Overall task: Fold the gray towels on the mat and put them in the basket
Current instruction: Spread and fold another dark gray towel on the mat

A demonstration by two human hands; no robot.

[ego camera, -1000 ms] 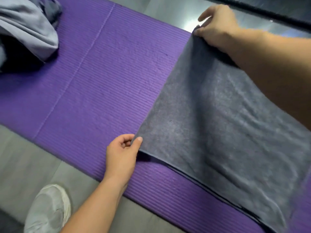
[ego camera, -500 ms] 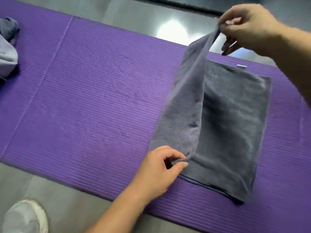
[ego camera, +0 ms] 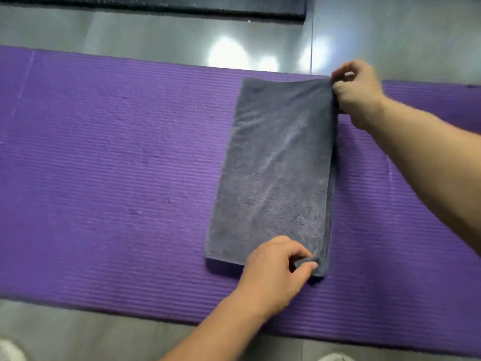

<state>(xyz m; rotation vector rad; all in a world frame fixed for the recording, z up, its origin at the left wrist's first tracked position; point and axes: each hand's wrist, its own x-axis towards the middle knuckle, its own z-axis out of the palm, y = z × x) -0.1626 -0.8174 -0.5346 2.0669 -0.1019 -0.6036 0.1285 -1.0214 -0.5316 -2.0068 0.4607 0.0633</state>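
gray towel (ego camera: 276, 173) folded, flat on purple mat (ego camera: 104, 178), right of centre | long axis near-far | your left hand (ego camera: 273, 272) pinches near right corner | your right hand (ego camera: 358, 87) pinches far right corner

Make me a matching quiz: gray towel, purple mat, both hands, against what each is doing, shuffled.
1 folded gray cloth towel
2 purple ribbed foam mat
3 left hand
4 right hand

A pinches the towel's far corner
B lies on the shiny gray floor
C pinches the towel's near corner
D lies flat on the mat

Pairs: 1-D, 2-B, 3-C, 4-A
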